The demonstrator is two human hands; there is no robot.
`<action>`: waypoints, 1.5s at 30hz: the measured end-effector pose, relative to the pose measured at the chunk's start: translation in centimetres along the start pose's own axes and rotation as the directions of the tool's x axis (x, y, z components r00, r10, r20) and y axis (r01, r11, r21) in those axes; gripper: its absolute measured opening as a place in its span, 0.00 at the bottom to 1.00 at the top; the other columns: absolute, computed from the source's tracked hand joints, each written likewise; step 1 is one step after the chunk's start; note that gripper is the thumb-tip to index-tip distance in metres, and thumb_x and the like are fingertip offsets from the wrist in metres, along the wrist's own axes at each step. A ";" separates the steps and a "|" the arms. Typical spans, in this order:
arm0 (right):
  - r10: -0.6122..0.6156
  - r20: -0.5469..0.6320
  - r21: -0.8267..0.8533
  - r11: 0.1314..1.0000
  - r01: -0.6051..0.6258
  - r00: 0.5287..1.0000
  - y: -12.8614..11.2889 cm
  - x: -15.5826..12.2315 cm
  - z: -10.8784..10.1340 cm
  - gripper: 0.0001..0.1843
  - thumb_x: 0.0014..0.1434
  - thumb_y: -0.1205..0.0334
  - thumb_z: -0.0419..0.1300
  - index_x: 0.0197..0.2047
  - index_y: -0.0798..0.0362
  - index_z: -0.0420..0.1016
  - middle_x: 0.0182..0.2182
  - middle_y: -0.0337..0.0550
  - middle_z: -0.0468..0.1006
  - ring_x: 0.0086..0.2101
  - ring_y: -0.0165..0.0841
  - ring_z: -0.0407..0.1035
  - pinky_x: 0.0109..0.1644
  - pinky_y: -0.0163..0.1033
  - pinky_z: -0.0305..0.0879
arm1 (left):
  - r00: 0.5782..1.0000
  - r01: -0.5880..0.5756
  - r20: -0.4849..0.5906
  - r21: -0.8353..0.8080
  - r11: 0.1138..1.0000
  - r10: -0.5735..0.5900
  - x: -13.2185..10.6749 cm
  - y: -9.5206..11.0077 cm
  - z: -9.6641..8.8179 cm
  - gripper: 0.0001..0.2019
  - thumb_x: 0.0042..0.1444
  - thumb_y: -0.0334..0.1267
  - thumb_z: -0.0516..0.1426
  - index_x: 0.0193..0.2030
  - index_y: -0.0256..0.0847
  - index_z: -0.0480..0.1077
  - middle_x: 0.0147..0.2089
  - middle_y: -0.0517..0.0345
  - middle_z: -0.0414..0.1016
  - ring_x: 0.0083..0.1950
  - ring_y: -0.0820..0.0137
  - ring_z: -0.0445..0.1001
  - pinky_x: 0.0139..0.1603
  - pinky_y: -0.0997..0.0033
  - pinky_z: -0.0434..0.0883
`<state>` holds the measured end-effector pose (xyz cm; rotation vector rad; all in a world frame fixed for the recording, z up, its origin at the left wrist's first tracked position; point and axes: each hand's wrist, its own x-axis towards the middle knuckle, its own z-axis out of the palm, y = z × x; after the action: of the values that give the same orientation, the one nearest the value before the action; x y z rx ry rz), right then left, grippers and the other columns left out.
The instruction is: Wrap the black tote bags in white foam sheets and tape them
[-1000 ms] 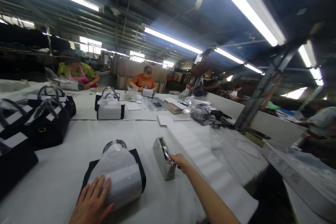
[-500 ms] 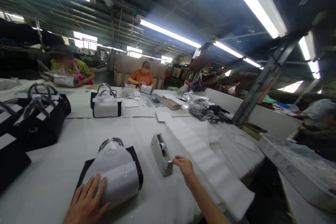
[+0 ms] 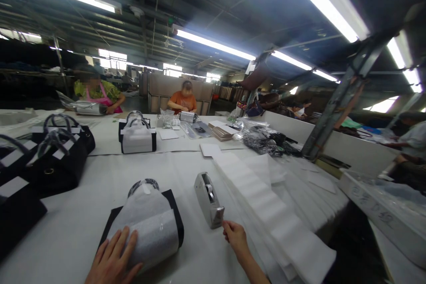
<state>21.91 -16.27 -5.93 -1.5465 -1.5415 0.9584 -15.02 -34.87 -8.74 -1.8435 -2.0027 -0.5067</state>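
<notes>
White foam wrap round one black bag point(image 3: 146, 226), left of the single grey tape dispenser point(image 3: 209, 199) on the counter point(image 3: 83, 226), left hand point(image 3: 111, 259) flat on the wrap, grip apart, right hand point(image 3: 234, 236) drawn back from the dispenser since the earlier frame, grip pinched together.

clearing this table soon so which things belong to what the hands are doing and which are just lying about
In use: left hand flat on the foam wrap over the black handbag; right hand beside the tape dispenser.
Lying about: foam strips, black bags at left, wrapped handbag farther back, clear plastic bags, stack of cards.
</notes>
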 end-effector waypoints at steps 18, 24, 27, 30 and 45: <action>-0.221 0.237 -0.510 0.801 0.314 0.946 -3.1 -0.3 -4.7 0.17 0.52 0.54 0.52 0.16 0.48 0.68 0.21 0.49 0.76 0.27 0.44 0.71 0.35 0.44 0.60 | 0.969 0.112 0.223 -0.016 0.994 -0.105 2.2 1.8 -6.1 0.27 0.53 0.44 0.55 0.61 0.49 0.60 0.64 0.49 0.60 0.65 0.54 0.57 0.62 0.45 0.53; -0.333 0.640 -0.494 0.511 0.703 0.692 -18.3 -1.7 -0.6 0.14 0.57 0.58 0.52 0.25 0.48 0.75 0.26 0.46 0.77 0.30 0.39 0.70 0.36 0.39 0.59 | 0.947 0.194 0.282 -0.121 0.974 -0.154 3.4 0.9 -8.5 0.21 0.61 0.45 0.48 0.61 0.59 0.58 0.64 0.56 0.61 0.66 0.51 0.53 0.60 0.34 0.50; -0.354 0.849 -0.151 0.550 0.822 0.393 -26.7 -4.4 1.7 0.13 0.58 0.54 0.55 0.29 0.47 0.79 0.28 0.44 0.77 0.31 0.36 0.69 0.37 0.36 0.60 | 0.935 0.236 0.317 -0.217 0.947 -0.161 3.4 0.1 -8.5 0.20 0.64 0.40 0.42 0.61 0.61 0.58 0.64 0.61 0.61 0.66 0.56 0.54 0.60 0.38 0.54; -0.240 0.969 0.108 0.610 0.785 0.053 -32.7 -6.4 3.9 0.15 0.59 0.52 0.54 0.36 0.47 0.81 0.30 0.41 0.78 0.32 0.33 0.70 0.40 0.33 0.62 | 0.923 0.277 0.344 -0.284 0.918 -0.172 3.6 -0.6 -8.5 0.22 0.63 0.32 0.41 0.60 0.55 0.60 0.63 0.58 0.63 0.66 0.61 0.56 0.62 0.41 0.54; 0.065 0.973 0.213 0.130 0.968 -0.222 -33.6 -3.5 22.5 0.05 0.42 0.67 0.67 0.23 0.45 0.80 0.16 0.30 0.72 0.21 0.29 0.62 0.28 0.34 0.49 | 0.953 0.295 0.199 -0.458 0.839 -0.227 3.4 -1.6 -7.2 0.23 0.62 0.34 0.45 0.64 0.42 0.50 0.61 0.47 0.64 0.61 0.62 0.63 0.64 0.43 0.55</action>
<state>-13.31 -19.69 14.06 0.3587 -3.6484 0.3341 -16.62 -35.59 -0.82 -1.9170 -2.4067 -1.0762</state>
